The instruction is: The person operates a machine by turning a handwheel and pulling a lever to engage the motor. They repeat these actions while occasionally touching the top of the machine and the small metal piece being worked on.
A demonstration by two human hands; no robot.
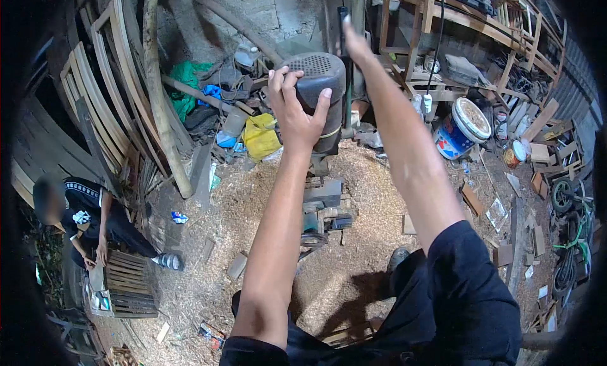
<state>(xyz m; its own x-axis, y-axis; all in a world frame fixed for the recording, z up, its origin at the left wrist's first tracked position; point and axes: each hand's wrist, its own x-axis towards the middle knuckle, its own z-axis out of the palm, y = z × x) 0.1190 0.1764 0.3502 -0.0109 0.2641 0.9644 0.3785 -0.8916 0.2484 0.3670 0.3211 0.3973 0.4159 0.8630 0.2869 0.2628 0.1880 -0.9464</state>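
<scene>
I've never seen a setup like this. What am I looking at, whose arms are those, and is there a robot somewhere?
No robot here: this single picture comes from a camera worn on a person's head, looking forward and down at their own bare hands. The left hand is spread against a dark, rounded housing with a perforated top. The right hand is blurred, beside a dark upright rod; whether it grips anything is unclear. Wood shavings cover much of the floor, with loose wood pieces about. A yellow bag and a white-and-blue bucket stand out behind. At far left, another person bends over a slatted wooden piece.
</scene>
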